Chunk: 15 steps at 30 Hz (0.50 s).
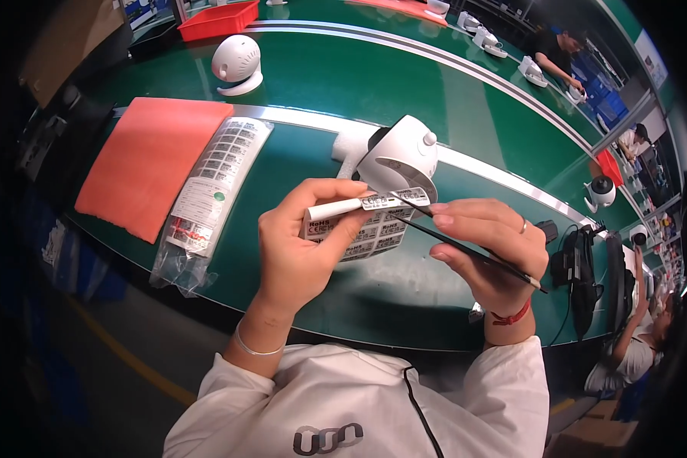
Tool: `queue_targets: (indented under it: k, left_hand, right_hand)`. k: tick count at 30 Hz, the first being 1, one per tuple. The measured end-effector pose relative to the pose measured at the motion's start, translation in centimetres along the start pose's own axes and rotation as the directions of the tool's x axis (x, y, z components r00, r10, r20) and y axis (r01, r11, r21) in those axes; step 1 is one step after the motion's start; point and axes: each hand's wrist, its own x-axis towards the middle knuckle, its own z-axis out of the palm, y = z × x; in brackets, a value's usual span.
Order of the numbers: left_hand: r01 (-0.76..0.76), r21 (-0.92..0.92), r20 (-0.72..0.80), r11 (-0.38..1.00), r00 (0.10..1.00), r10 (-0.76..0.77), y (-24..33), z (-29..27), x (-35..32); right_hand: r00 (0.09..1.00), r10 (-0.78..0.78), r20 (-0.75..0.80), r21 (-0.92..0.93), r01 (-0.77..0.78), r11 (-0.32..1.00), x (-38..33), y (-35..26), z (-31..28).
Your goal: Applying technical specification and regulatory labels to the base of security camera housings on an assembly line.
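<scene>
My left hand (301,240) grips a sheet of printed labels (370,238), pinched at a rolled or folded upper edge between thumb and fingers. In my right hand (496,244) is a pair of black tweezers (481,260), held like a pen. Their tips meet the label strip along the sheet's top edge; whether a label is lifted between them I cannot tell. Just beyond both hands a white rounded camera-like device (406,156) lies tilted on the green bench, beside a small piece of white foam (347,145).
To the left lie an orange foam sheet (149,156) and a plastic-bagged stack of labels (221,172). Another white device (238,65) stands on the green belt (336,84), near a red tray (220,19). Black cables and an adapter (576,263) sit at right. Other people work farther right.
</scene>
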Motion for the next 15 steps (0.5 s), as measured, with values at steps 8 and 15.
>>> queue_targets:
  k: [8,15]
  left_hand:
    - [0.019,0.051,0.083,0.998,0.996,-0.023,-0.7,-0.6,-0.6]
    - [0.108,0.040,0.217,0.993,0.969,-0.114,-1.1,-2.5,-1.6]
  right_hand:
    - [0.982,0.179,0.053,0.097,-0.184,0.978,-0.5,0.2,0.1]
    - [0.833,0.523,0.182,0.337,-0.552,0.762,-0.5,0.2,0.7]
